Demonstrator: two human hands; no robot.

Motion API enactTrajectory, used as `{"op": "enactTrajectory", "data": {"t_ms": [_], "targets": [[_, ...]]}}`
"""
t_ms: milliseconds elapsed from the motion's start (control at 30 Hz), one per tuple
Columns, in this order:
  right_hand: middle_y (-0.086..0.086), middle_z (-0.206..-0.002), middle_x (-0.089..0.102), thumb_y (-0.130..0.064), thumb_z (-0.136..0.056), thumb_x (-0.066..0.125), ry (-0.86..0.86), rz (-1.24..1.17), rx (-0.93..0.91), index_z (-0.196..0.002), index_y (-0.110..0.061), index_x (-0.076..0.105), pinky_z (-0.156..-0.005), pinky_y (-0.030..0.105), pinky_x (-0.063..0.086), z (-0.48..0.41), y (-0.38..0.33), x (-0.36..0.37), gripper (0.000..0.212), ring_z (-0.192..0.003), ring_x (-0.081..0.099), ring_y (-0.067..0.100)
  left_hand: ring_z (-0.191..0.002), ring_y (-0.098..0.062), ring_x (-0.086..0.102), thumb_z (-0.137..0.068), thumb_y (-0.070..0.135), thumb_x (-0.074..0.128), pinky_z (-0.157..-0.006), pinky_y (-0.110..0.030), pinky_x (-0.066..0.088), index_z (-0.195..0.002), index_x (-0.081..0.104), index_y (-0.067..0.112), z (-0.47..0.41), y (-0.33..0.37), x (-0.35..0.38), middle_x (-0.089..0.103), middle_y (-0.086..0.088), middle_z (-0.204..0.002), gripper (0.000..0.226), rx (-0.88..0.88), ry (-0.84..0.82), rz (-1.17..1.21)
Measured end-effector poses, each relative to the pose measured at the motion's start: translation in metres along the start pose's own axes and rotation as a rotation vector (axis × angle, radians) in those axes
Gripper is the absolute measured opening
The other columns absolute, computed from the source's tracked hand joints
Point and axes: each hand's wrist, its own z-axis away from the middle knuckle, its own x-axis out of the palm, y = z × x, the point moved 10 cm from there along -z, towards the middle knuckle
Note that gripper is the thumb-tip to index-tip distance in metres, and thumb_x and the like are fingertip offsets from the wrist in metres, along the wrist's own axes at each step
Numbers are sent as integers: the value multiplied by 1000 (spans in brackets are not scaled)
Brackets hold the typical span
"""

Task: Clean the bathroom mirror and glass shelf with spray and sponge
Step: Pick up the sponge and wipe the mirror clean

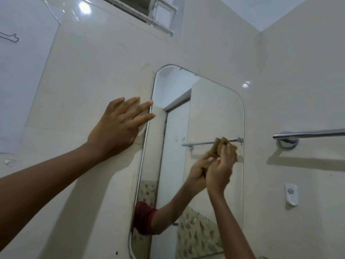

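Note:
The tall mirror [211, 113] with rounded corners hangs on the cream tiled wall. My right hand [221, 165] grips a brownish sponge [228, 144] and presses it against the glass near the mirror's right edge, about mid-height. The hand and sponge are doubled by their reflection in the glass. My left hand [119, 126] lies flat on the wall just left of the mirror, fingers straight, with the fingertips reaching the mirror's left edge. No spray bottle and no glass shelf are in view.
A chrome towel bar [308, 134] sticks out from the wall right of the mirror. Below it hangs a small white wall hook [291, 196]. A white sheet [24, 71] is taped to the wall at upper left. A vent window [149, 14] sits high up.

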Motion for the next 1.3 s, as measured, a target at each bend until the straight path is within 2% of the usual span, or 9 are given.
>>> {"op": "enactTrajectory", "data": {"t_ms": [100, 233, 333, 500, 633, 800, 1067, 1167, 1300], "targets": [[-1, -153, 28, -24, -88, 40, -131, -43, -172, -142, -16, 32, -116, 39, 24, 61, -52, 31, 56, -142, 23, 14, -129, -32, 41, -83, 14, 28, -102, -46, 27, -126, 50, 20, 0, 2, -1, 45, -5, -143, 49, 5, 12, 7], [4, -153, 27, 5, -81, 47, -259, 112, -592, -142, -14, 32, -117, 46, 20, 155, -98, 70, 66, -145, 15, 30, -129, -32, 41, -82, 13, 28, -102, -45, 25, -126, 50, 20, 0, 1, -2, 45, -5, -143, 50, 6, 30, 8], [5, -150, 32, 2, -85, 47, -279, 197, -795, -141, -13, 34, -115, 45, 24, 182, -94, 64, 60, -143, 19, 32, -129, -32, 40, -82, 13, 28, -102, -46, 26, -126, 49, 19, 0, 0, -1, 45, -5, -143, 49, 8, 28, 8], [6, -150, 35, -25, -95, 41, -112, 250, -522, -142, -15, 36, -112, 46, 32, 107, -25, 31, 48, -141, 27, 28, -129, -32, 39, -82, 13, 30, -103, -45, 25, -127, 48, 20, 0, 0, -1, 44, -4, -144, 49, 13, 32, 8], [17, -145, 39, -15, -90, 33, -21, 267, -150, -138, -5, 40, -115, 34, 24, 41, 59, -25, 50, -134, 36, 31, -131, -31, 37, -83, 13, 30, -104, -45, 24, -127, 47, 20, 1, 0, 0, 43, -4, -145, 48, 12, 22, 11], [20, -144, 40, -16, -87, 24, 78, 196, 129, -136, -3, 41, -107, 53, 35, 38, 108, -47, 54, -133, 38, 37, -132, -31, 35, -84, 14, 29, -103, -45, 24, -127, 46, 20, 1, 0, 0, 41, -4, -145, 47, 15, 21, 11], [14, -149, 33, -9, -98, 30, -238, 112, -460, -136, -1, 40, -117, 45, 20, 214, -27, 23, 40, -141, 23, 37, -133, -32, 34, -85, 13, 28, -103, -45, 22, -129, 43, 20, 1, 0, 2, 38, -4, -147, 47, 22, 23, -3], [12, -145, 42, -6, -97, 30, -364, 211, -738, -132, -6, 44, -112, 45, 31, 284, -45, 35, 38, -138, 29, 39, -133, -32, 34, -84, 11, 32, -103, -46, 22, -129, 44, 20, 1, 1, 0, 38, -5, -147, 47, 25, 25, 9], [7, -149, 37, -4, -96, 36, -310, 298, -738, -136, -9, 39, -109, 44, 36, 268, -4, 14, 41, -137, 32, 36, -133, -32, 33, -84, 12, 30, -103, -46, 22, -129, 43, 19, 1, 1, 0, 37, -4, -148, 47, 24, 21, 11]]}}
